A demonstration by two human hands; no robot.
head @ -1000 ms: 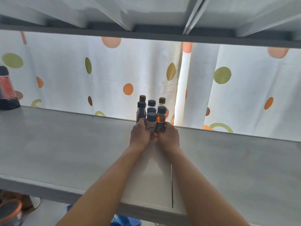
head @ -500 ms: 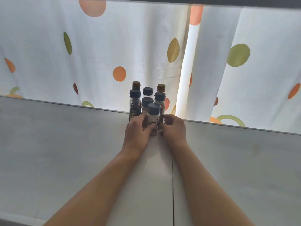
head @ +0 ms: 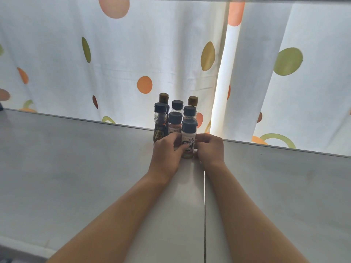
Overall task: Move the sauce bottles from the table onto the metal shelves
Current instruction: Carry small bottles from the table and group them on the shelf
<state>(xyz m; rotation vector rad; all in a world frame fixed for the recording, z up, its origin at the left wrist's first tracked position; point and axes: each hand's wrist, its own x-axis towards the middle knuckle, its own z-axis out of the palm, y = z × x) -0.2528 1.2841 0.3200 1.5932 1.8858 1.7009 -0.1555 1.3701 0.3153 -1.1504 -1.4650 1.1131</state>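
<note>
Where the forearms meet the metal shelf [head: 76, 168], left hand [head: 167, 154] and right hand [head: 209, 148] pinch the nearest sauce bottle [head: 188, 141] at its label. Judged light, rigid, smooth-walled; grip mid-body. Six more bottles [head: 175, 115] stand behind, close-packed, easily toppled.
</note>
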